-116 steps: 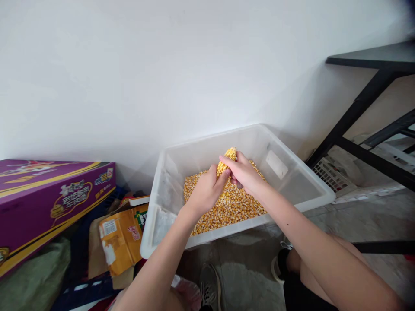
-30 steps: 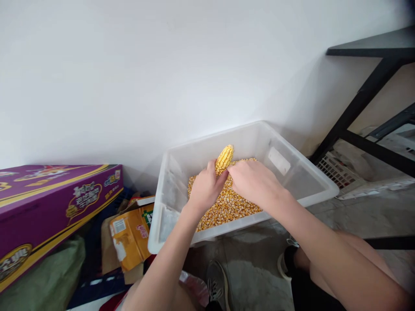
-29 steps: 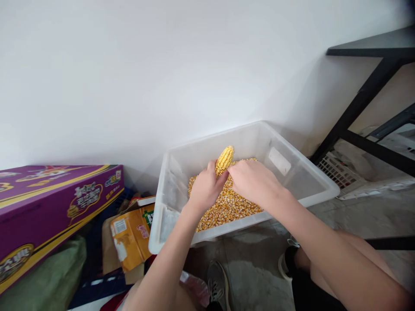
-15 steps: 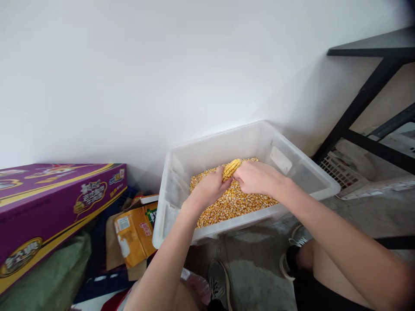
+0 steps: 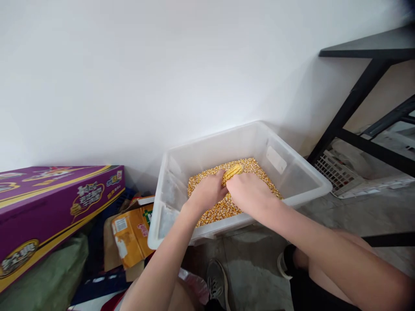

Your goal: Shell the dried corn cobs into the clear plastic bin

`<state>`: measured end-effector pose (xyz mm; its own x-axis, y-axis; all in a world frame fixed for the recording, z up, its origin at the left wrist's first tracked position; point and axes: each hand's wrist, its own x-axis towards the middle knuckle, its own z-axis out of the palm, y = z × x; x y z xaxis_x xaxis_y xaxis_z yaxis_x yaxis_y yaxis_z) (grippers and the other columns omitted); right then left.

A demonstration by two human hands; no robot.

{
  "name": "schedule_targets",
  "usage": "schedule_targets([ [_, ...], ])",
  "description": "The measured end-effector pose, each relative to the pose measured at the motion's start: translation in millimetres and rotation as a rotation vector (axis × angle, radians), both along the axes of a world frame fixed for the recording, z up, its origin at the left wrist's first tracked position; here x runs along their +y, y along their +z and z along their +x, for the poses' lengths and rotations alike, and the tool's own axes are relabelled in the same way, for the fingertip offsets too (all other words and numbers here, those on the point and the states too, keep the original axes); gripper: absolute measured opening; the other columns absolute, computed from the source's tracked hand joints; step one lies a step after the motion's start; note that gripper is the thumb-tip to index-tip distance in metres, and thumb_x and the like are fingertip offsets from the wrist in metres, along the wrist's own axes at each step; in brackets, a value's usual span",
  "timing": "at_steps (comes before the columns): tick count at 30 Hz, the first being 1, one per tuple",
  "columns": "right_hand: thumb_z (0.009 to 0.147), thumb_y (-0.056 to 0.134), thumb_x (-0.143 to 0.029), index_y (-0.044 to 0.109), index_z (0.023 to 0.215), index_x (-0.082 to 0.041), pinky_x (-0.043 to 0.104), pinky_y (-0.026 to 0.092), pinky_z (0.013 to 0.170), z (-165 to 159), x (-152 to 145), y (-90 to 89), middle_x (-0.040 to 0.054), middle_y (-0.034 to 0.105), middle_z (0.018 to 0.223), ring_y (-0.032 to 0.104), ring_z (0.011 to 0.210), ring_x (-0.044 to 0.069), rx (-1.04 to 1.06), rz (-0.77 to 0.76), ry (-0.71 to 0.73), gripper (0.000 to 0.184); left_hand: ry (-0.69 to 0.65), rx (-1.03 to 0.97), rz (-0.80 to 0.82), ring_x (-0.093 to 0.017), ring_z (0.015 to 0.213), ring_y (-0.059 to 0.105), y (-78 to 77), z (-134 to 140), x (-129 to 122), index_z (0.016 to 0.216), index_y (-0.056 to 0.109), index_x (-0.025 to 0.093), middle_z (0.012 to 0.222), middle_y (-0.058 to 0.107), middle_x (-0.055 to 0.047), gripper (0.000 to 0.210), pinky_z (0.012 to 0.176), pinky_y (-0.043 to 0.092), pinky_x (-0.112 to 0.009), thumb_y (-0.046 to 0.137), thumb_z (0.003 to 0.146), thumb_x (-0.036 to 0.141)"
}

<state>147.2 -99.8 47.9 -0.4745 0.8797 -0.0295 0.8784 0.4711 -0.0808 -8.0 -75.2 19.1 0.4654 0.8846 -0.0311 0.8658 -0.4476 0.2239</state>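
A yellow corn cob [image 5: 233, 171] is held above loose corn kernels [image 5: 223, 211] in a translucent plastic bin [image 5: 207, 149]. My left hand [image 5: 209, 188] is closed around the near left end of the cob. Against the cob's near side presses my right hand [image 5: 248, 190], its fingers curled and mostly hidden behind the back of the hand. Whether loose kernels are in the right fingers I cannot tell. Rows of kernels still cover the part of the cob that shows.
Left of the bin lie a purple carton [image 5: 61, 211], an orange package [image 5: 131, 235] and a green bag [image 5: 48, 272]. A black-legged table [image 5: 353, 97] stands at the right, with a white basket [image 5: 337, 175] beneath. A white wall [image 5: 181, 65] rises behind.
My right hand has moved left and nearer along the cob, its wrist lower than before. The cob lies flatter. The view has shifted slightly.
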Motion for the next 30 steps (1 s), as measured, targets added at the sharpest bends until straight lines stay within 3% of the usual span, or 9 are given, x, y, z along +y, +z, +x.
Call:
schedule_targets([
  [5, 0.072, 0.056, -0.012, 0.071, 0.082, -0.012, 0.030, 0.041, 0.057, 10.9, 14.0, -6.0, 0.0134, 0.067, 0.075, 0.064, 0.070, 0.023, 0.039, -0.035, 0.075, 0.017, -0.043, -0.077, -0.058, -0.029, 0.102, 0.063, 0.1, -2.7, 0.6, 0.123, 0.049, 0.021, 0.109, 0.068, -0.012, 0.040, 0.082, 0.046, -0.036, 0.045, 0.090, 0.044],
  [11, 0.070, 0.057, -0.017, 0.070, 0.077, -0.013, 0.028, 0.031, 0.049, 23.2, 27.8, -12.8, 0.0105, 0.063, 0.064, 0.057, 0.057, 0.019, 0.006, -0.063, 0.149, 0.016, -0.081, -0.074, -0.122, -0.028, 0.099, 0.064, -3.5, -6.5, 4.6, 0.121, 0.051, 0.021, 0.108, 0.069, -0.011, 0.043, 0.081, 0.046, -0.036, 0.041, 0.091, 0.049],
  [24, 0.067, 0.052, -0.014, 0.060, 0.059, -0.017, 0.029, 0.018, 0.047, 30.5, 33.7, -22.2, 0.0024, 0.051, 0.050, 0.036, 0.045, 0.011, 0.084, -0.145, 0.195, 0.012, -0.110, -0.086, -0.237, -0.027, 0.103, 0.063, -2.8, -14.2, 7.9, 0.118, 0.056, 0.020, 0.114, 0.067, -0.011, 0.049, 0.086, 0.046, -0.035, 0.040, 0.090, 0.057],
  [30, 0.071, 0.052, -0.015, 0.062, 0.062, -0.017, 0.029, 0.020, 0.050, 33.3, 28.0, -22.7, 0.0040, 0.056, 0.055, 0.041, 0.049, 0.012, 0.110, -0.075, 0.183, 0.014, -0.105, -0.183, -0.284, -0.026, 0.117, 0.056, -2.7, -19.7, 12.7, 0.130, 0.050, 0.021, 0.131, 0.058, -0.010, 0.060, 0.095, 0.044, -0.037, 0.044, 0.086, 0.061],
])
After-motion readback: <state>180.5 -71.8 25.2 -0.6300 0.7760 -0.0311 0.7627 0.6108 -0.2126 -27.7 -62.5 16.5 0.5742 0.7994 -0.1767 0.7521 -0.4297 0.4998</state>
